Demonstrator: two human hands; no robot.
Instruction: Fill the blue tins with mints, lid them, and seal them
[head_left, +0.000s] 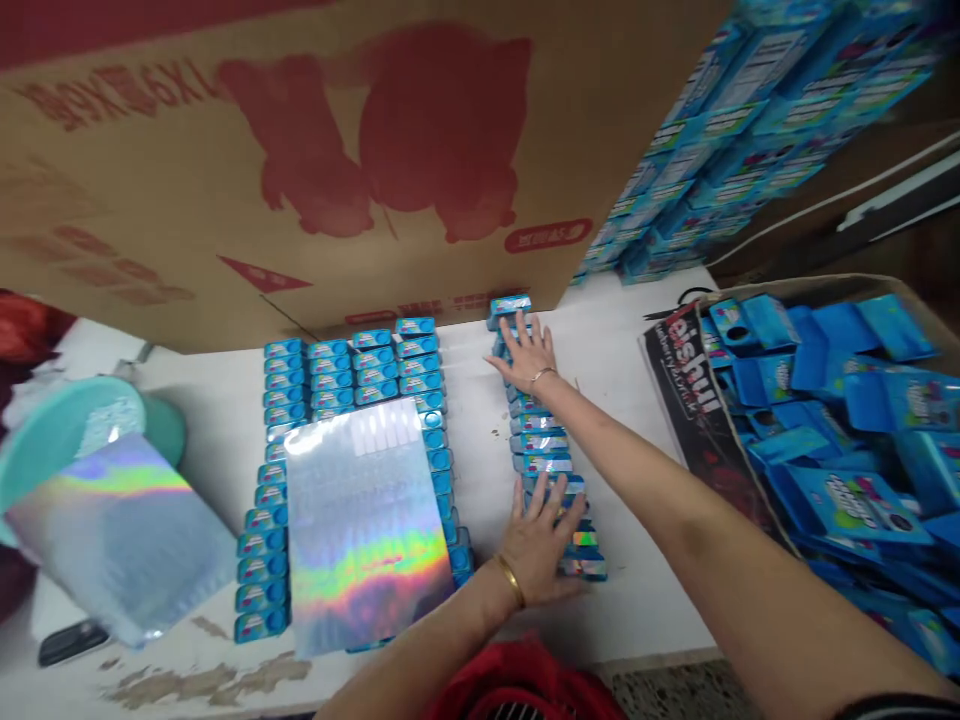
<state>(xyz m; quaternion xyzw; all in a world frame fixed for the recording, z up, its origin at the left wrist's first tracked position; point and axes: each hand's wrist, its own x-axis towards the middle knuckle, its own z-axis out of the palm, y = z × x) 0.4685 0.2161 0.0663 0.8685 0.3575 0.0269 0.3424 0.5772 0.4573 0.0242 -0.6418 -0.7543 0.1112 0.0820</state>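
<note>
A single column of small blue boxes (541,442) runs away from me across the white table. My left hand (536,545), a gold bangle at its wrist, rests spread over the nearer boxes of that column. Farther along, my right hand (529,358), with a thin bracelet, lies with fingers apart on the far boxes and hides some of them. Neither hand grips anything. To the left stand several more columns of blue boxes (330,380). A shiny holographic sheet (367,540) lies over part of them.
A large brown carton (420,270) stands along the back. At right, an open carton (679,375) holds many loose blue boxes (840,500), and stacked blue boxes (712,130) rise behind. On the left are a teal tub (161,425), another holographic sheet (127,540) and a phone-like dark object (73,642).
</note>
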